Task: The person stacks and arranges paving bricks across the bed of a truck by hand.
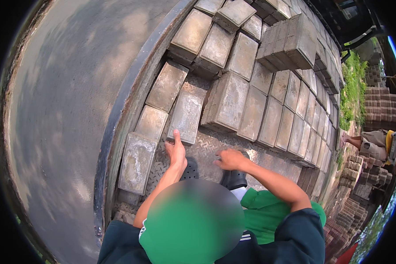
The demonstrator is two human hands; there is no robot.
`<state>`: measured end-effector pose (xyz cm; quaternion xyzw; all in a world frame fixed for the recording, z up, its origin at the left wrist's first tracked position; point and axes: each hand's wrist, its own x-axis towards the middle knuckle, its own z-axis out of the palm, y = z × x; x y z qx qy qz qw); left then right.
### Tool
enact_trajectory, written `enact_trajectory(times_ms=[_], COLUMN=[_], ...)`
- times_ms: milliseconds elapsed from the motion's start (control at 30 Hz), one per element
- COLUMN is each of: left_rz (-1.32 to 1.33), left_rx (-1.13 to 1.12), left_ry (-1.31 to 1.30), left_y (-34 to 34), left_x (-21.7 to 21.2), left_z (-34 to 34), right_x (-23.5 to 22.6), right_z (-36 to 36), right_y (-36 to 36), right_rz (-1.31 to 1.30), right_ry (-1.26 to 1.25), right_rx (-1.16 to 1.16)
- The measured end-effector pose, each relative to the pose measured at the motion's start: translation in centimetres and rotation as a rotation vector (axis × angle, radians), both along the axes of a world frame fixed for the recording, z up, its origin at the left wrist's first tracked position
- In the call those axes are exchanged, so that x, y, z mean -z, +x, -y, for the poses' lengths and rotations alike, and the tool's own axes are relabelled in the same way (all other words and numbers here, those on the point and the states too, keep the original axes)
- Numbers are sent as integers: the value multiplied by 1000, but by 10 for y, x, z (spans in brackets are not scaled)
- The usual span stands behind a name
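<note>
A grey concrete paving block [185, 115] lies on the patterned metal truck bed [213, 141], at the near end of a short row. My left hand [177, 152] is at its near end, with the thumb up against the block's edge and the fingers apart below. Whether that hand bears on the block, I cannot tell. My right hand [230, 159] hovers over the bed to the right, above a dark clog [234, 178]. Its fingers are loosely bent and hold nothing visible.
Tightly stacked paving blocks [251, 112] fill the bed ahead and to the right, with a taller stack [290, 42] on top. More blocks [137, 163] line the metal side wall [114, 127] on the left. A person [376, 145] and several block piles [380, 105] are outside at right.
</note>
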<state>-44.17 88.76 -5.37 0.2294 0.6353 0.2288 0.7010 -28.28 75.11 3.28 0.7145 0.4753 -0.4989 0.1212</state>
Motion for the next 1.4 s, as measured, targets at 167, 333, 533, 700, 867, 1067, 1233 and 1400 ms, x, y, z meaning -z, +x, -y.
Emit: enact_trajectory(times_ms=[167, 333, 533, 700, 867, 1067, 1233, 1400], left_rz=[156, 136, 60, -6, 12, -68, -62, 140], left_rx=[105, 255, 153, 201, 183, 308, 354, 432], left_ry=[-40, -297, -193, -173, -150, -30, -97, -100], left_y=[19, 27, 29, 58, 68, 88, 56, 54], left_x=[-26, -83, -51, -56, -31, -20, -27, -43], left_z=[-16, -35, -48, -48, -77, -65, -85, -68], right_x=[31, 57, 86, 123, 109, 118, 74, 74], right_z=[-57, -79, -112, -123, -170, -139, -124, -121], right_y=[-45, -72, -86, -79, -54, -56, -92, -66], right_rz=[-528, -826, -900, -880, -764, -932, -886, -896], right_ry=[0, 146, 138, 194, 243, 365, 134, 342], right_rx=[1134, 1654, 2136, 2426, 2521, 2193, 1834, 1664])
